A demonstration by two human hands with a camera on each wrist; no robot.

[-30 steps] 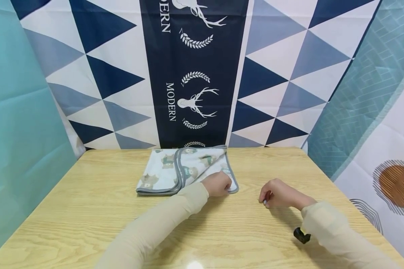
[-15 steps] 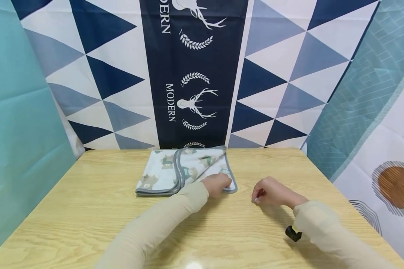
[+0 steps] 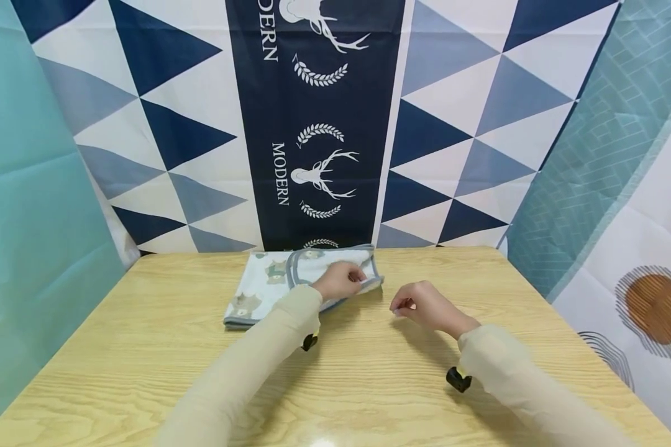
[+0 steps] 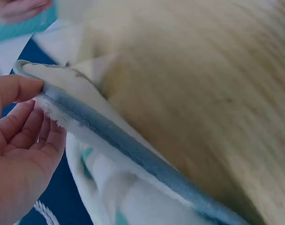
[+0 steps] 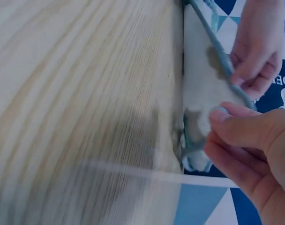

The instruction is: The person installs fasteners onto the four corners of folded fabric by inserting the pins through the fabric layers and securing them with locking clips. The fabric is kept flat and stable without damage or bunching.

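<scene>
A folded white baby blanket (image 3: pixel 263 285) with a bear print and grey-blue bound edges lies at the back of the table. My left hand (image 3: pixel 338 279) pinches its bound edge near the front right corner, lifting that edge from the table. The left wrist view shows the thumb over the binding (image 4: pixel 114 136) and the other fingers curled beneath, against fluffy pile. My right hand (image 3: pixel 427 305) hovers to the right of the blanket with loosely curled fingers and holds nothing. Its thumb (image 5: pixel 222 115) overlaps the blanket in the right wrist view.
The wooden table (image 3: pixel 123 366) spreads out in front and on both sides. Behind it hangs a patterned cloth (image 3: pixel 319 124) with triangles and deer heads. Teal cloth (image 3: pixel 39 217) borders the left, and a print cloth (image 3: pixel 643 273) the right.
My left hand has raised the blanket's near right edge and moved it up and slightly left. My right hand has moved left, closer to the blanket.
</scene>
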